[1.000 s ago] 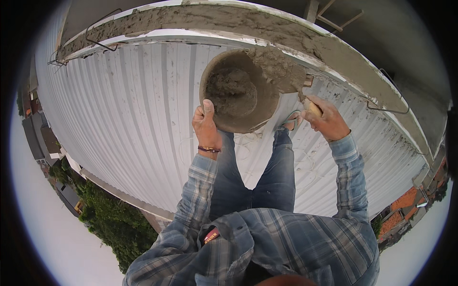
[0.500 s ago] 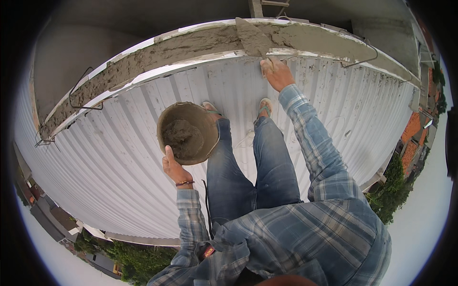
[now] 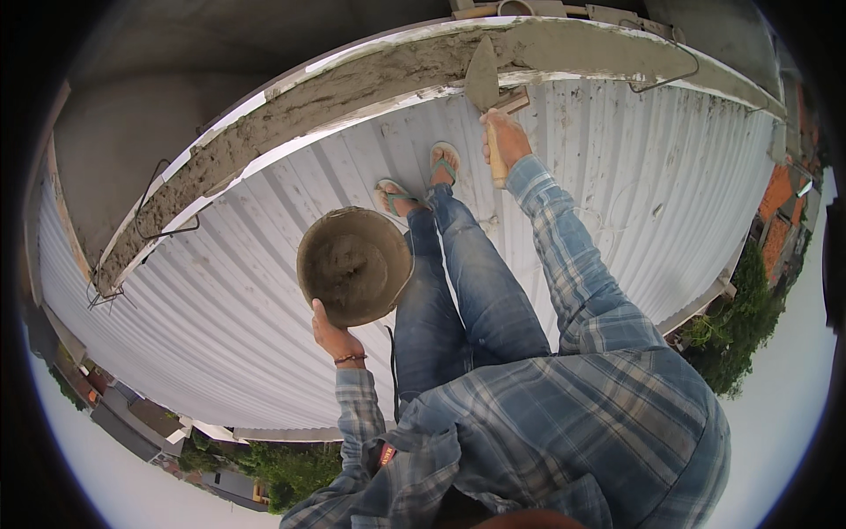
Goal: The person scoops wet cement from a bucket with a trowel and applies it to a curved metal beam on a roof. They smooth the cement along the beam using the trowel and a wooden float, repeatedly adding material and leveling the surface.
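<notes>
My right hand [image 3: 507, 139] is closed round the wooden handle of a trowel [image 3: 482, 78]. The pointed blade reaches over the near edge of a long ledge covered in grey mortar [image 3: 379, 81]. On my left, my left hand [image 3: 335, 333] grips the rim of a round bucket [image 3: 355, 295], thumb up along its outside and the other fingers hidden beneath it. Wet mortar [image 3: 357, 262] lies inside the bucket, which is tilted so its mouth shows. The bucket is beside my left leg.
I stand in sandals on a white corrugated metal roof [image 3: 220, 300]. Bent wire clamps [image 3: 145, 216] straddle the ledge at left and right. A dark recess lies beyond the ledge. Past the roof edges are trees [image 3: 723, 344] and orange roofs [image 3: 777, 191], lower down.
The trowel's blade has turned, and its handle now shows in my right hand. My feet have stepped left and closer together. The bucket shows slightly lower and its mortar looks flatter.
</notes>
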`<state>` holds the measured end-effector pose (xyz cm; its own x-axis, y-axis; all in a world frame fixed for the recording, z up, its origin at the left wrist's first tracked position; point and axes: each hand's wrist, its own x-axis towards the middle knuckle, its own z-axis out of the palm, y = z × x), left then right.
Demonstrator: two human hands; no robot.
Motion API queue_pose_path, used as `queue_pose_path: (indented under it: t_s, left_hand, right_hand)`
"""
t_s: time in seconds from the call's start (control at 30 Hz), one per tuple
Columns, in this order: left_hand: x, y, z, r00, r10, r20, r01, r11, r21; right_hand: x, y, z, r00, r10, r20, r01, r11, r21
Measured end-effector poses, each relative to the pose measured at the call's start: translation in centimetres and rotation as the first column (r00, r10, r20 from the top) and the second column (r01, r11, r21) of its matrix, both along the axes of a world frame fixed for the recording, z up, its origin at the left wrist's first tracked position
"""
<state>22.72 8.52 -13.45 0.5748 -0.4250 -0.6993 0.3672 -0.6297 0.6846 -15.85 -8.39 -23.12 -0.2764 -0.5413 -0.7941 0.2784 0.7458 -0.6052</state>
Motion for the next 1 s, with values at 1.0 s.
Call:
queue_pose_path:
  t_s: [1.0]
  left_hand:
    - [-4.4, -3.9, 4.2, 0.982, 0.181, -0.061, -0.186, 0.979, -0.086]
  right_hand:
    - [-11.5, -9.5, -2.0, -0.307, 0.492, -0.815, -0.877, 0.186, 0.443]
